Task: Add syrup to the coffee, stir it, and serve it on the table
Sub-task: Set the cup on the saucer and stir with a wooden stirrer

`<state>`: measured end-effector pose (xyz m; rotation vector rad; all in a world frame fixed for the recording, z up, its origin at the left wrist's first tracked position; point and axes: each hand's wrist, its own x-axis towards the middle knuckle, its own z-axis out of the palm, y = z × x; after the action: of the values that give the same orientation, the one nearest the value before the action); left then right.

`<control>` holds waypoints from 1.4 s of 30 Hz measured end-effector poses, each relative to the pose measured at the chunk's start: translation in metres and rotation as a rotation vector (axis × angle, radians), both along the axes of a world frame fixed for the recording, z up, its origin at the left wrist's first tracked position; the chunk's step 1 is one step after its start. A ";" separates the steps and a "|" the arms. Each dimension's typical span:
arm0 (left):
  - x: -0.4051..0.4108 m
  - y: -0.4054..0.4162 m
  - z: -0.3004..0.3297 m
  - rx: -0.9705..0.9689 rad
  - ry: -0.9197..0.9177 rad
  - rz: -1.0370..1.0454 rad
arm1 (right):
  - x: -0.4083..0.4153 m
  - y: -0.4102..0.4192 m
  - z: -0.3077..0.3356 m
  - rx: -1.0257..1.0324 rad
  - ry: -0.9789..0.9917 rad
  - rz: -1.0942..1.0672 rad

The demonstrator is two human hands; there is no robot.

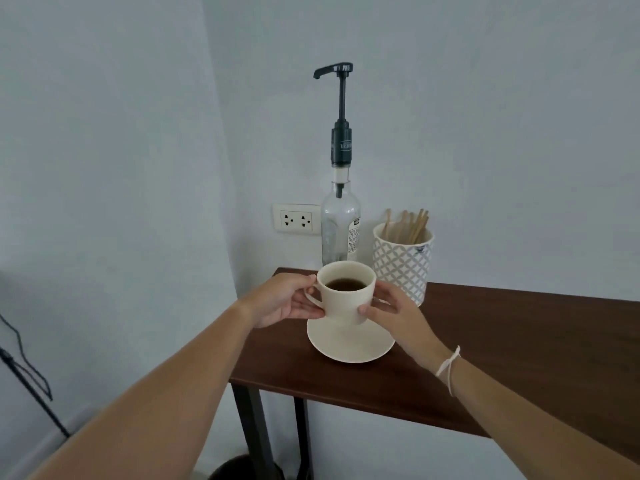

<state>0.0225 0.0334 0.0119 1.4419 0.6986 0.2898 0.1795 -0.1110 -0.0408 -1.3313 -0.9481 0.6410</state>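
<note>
At the back of the dark table (502, 344), against the wall, stands a clear bottle (340, 226) with a tall dark pump (341, 109) whose spout points left. Just right of the bottle is a white patterned holder (401, 265) full of wooden sticks (410, 225). A wall socket (296, 220) sits left of the bottle, partly behind it. Nothing lies between the cup and the bottle; the bottle's base is hidden behind the cup's rim.

The cup (346, 296) is cream-coloured and tapers toward its foot, with its handle on the left. It holds dark coffee reaching partway up the inside. It is above a matching saucer (349, 344) near the table's left end; whether its foot touches the saucer cannot be told.

The left hand (282, 299) is closed on the cup's handle side, fingers curled under and thumb at the rim. The right hand (393, 306) cups the opposite wall, thumb pressed low on the front. A white string band (448, 367) circles the right wrist.
</note>
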 end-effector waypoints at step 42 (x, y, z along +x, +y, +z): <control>0.002 -0.014 -0.040 -0.078 -0.049 0.036 | 0.105 0.009 0.080 0.030 -0.253 -0.615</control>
<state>0.0248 0.0198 -0.0283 1.3448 0.6896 0.3213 0.2846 -0.1020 0.0390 -1.5982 -0.6827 -0.0135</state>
